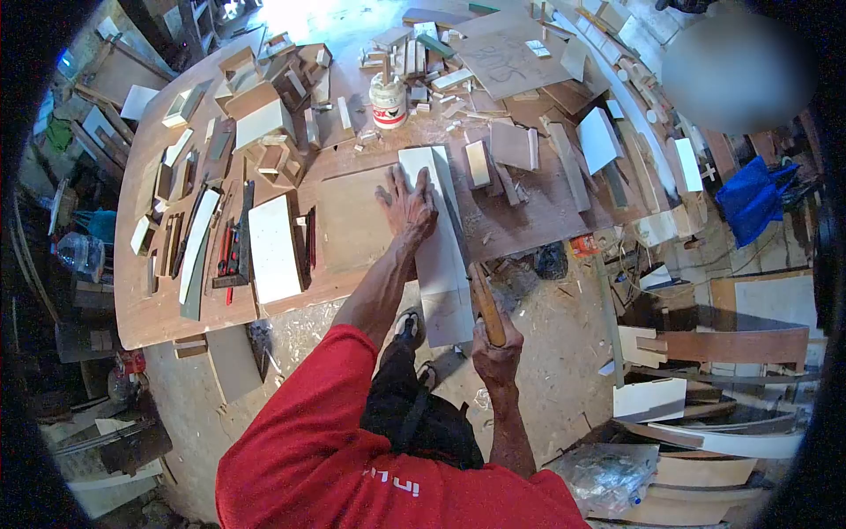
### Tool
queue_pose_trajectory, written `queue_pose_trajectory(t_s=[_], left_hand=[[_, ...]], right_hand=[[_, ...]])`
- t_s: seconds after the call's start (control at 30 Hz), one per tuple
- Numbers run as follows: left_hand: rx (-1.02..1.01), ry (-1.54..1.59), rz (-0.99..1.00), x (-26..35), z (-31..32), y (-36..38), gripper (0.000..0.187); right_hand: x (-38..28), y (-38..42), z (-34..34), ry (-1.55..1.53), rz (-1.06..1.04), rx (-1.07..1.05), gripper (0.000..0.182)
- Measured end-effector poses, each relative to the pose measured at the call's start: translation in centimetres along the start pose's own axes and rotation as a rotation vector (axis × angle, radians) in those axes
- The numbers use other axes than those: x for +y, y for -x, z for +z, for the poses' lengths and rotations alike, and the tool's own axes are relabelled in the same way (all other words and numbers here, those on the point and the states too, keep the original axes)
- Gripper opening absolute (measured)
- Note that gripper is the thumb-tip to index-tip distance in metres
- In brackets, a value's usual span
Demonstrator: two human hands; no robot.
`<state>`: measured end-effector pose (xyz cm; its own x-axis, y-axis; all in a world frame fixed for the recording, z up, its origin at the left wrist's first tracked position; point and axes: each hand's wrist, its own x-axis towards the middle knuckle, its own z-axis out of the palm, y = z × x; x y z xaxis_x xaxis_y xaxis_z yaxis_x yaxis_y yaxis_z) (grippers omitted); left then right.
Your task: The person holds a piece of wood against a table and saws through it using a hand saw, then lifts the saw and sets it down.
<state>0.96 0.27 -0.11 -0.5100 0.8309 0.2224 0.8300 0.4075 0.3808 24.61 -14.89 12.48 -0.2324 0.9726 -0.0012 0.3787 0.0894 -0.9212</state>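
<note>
A long white board [441, 304] lies across the near edge of the workbench, its near end jutting out over the floor. My left hand [411, 210] presses flat on the board's top with fingers spread. Beside the board's right edge, my right hand [498, 351] is wrapped round the wooden handle of a hand saw [487, 309]. The dark blade runs forward from the handle along that edge, and much of it is hard to make out. Left of the board is a flat brown panel [352, 220], with a white block [275, 249] farther left.
The workbench [335, 295] carries a white tub [388, 101], a red-and-black tool [233, 251] and several wood offcuts. A large brown sheet [502, 57] lies at the back. Stacked boards [648, 401] and a plastic bag [612, 476] stand at right. A blue bag [753, 198] hangs beyond.
</note>
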Motion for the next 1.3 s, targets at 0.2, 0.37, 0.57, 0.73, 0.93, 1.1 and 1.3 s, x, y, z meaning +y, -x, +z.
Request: queue_pose_trajectory(t_s=[0.2,0.37,0.57,0.73,0.93,1.1,1.3], left_hand=[[-0.003,-0.031,-0.053,-0.5,1.5,0.0,0.047],[-0.017,-0.056,-0.065,-0.5,1.8,0.1,0.050],[0.024,-0.141,-0.027,-0.2,1.8,0.3,0.060],[-0.077,-0.151,-0.036,0.0,1.3,0.1,0.076],[-0.080,-0.180,-0.035,-0.5,1.0,1.2,0.079],[-0.024,-0.074,0.004,-0.1,0.3,1.0,0.052],[-0.062,-0.105,-0.005,0.1,0.0,0.5,0.052]], right_hand=[[1.0,0.0,0.0,0.113,-0.049,0.058,0.051],[0.1,-0.1,-0.3,0.144,-0.001,0.040,0.049],[3.9,0.6,-0.3,0.115,0.025,0.013,0.051],[1.7,1.4,-1.2,0.138,-0.018,-0.001,0.050],[-0.2,5.1,-2.8,0.104,0.044,0.037,0.043],[1.5,0.9,-1.0,0.154,0.123,-0.065,0.041],[1.1,3.2,-2.2,0.128,0.060,0.039,0.043]])
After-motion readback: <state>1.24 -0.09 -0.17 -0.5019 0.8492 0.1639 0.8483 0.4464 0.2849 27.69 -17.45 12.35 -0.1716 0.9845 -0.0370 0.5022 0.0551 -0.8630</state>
